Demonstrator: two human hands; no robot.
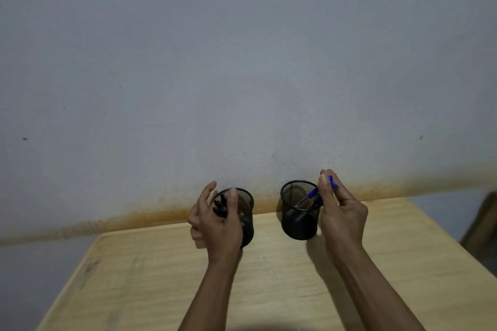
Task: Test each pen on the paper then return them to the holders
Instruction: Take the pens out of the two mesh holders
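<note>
Two black mesh pen holders stand near the far edge of the wooden table. The left holder (247, 212) contains dark-capped pens (218, 206). My left hand (219, 223) is at its rim, fingers curled around those pens. The right holder (297, 219) contains blue-capped pens (313, 193). My right hand (340, 209) is at its right side, fingers pinched on a blue pen (330, 180) that sticks up above the rim. No paper is in view.
The light wooden table (269, 282) stands against a grey wall with a rusty stain line. A brown object (481, 220) is at the far right beyond the table's edge.
</note>
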